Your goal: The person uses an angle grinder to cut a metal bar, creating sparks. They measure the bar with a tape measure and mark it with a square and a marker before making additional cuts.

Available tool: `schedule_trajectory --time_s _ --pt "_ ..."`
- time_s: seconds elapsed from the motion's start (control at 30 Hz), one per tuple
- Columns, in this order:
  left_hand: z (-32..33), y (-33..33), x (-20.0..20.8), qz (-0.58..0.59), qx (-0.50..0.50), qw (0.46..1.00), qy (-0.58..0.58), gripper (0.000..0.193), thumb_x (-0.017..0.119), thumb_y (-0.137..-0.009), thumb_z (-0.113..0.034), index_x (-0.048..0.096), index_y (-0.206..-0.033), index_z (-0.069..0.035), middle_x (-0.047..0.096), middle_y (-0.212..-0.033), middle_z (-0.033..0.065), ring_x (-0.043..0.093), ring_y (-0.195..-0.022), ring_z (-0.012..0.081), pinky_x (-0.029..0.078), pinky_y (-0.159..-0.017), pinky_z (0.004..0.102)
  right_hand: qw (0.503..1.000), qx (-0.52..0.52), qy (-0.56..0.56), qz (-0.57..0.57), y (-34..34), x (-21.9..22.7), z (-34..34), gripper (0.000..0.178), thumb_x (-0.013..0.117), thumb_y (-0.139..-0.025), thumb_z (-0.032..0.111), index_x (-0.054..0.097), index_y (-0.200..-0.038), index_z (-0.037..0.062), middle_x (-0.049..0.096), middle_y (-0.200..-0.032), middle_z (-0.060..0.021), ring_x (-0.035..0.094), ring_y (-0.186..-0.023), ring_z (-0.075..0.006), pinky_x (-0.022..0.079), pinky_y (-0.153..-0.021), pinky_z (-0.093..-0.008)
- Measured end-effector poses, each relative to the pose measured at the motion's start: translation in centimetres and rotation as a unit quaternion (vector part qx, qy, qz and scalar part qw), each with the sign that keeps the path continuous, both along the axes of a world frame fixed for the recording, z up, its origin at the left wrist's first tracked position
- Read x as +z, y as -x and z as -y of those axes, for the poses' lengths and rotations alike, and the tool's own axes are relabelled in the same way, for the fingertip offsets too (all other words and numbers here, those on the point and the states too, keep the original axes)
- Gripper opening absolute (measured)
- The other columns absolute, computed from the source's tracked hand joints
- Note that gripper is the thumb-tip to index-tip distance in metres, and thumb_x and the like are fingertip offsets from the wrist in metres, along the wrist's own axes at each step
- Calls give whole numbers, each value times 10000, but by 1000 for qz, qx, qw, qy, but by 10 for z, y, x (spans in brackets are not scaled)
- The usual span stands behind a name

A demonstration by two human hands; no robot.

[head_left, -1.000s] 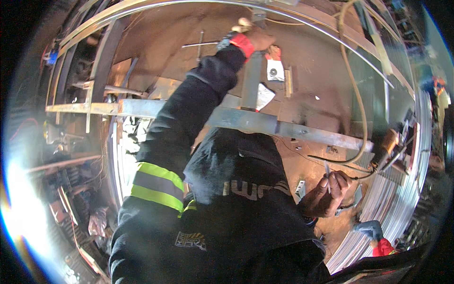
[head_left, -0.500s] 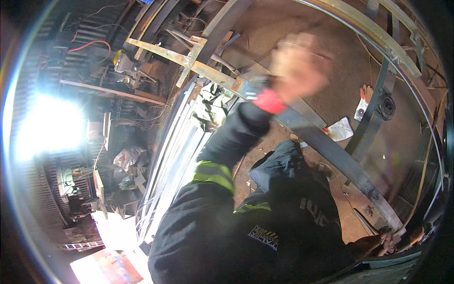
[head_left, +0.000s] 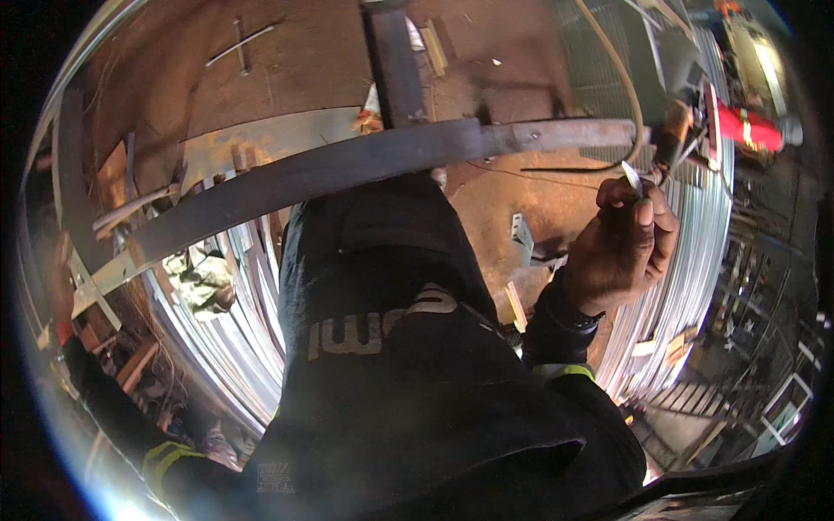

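Observation:
My right hand point(head_left: 621, 247) is raised right of the middle, its fingers closed in a pinch on a small, flat white piece of chalk point(head_left: 632, 178) with a pointed tip. Just beyond it is the end of a long dark steel bar point(head_left: 347, 169), which crosses in front of my body. My left hand point(head_left: 62, 282) reaches out to the far left rim, dim and smeared, with a red cuff at the wrist. It is nearest to a metal square point(head_left: 87, 291) at the bar's left end; whether its fingers grip anything cannot be made out.
Another steel bar point(head_left: 395, 65) runs away from the long one. Bundles of shiny metal lengths point(head_left: 686, 286) lie at right and below left, with a crumpled cloth point(head_left: 201, 280) on the left ones. A brown cable point(head_left: 618, 65) hangs at upper right, near a red-clad object point(head_left: 749, 128).
The view has swung round to the right. My left hand, earlier blurred above the bar, is now at the far left rim. My right hand has come up from the lower right edge, showing the chalk.

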State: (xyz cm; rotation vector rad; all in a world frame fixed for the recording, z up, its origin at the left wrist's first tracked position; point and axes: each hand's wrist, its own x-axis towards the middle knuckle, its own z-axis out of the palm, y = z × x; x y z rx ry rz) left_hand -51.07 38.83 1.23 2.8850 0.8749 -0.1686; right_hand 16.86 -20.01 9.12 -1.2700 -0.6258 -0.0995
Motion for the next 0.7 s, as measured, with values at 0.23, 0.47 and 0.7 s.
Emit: schedule_trajectory --time_s 0.23,0.47,0.7 --pt "19 -36 69 -24 90 988 -126 491 375 -1048 -98 313 -1534 -58 344 -1574 146 305 -1462 275 291 -1179 412 975 95 -64 -192 0 -14 45 233 603 -971 151 647 -1160 21 633 -943 -90 556 -872 -190 427 -734 -342" --pt "198 -320 132 187 -45 969 -157 437 498 -1016 -101 414 -1436 -14 481 -1440 191 473 -1339 277 369 -1115 386 906 276 -50 -318 10 -50 44 155 567 -999 158 560 -1072 21 593 -887 -97 561 -832 -215 447 -729 -347" --pt "292 -493 28 279 -169 933 153 396 575 -978 -88 454 -1353 -43 585 -1249 170 576 -1188 345 471 -970 393 875 283 53 -388 15 -65 79 130 552 -989 75 555 -1099 5 599 -897 -92 585 -816 -200 480 -719 -344"
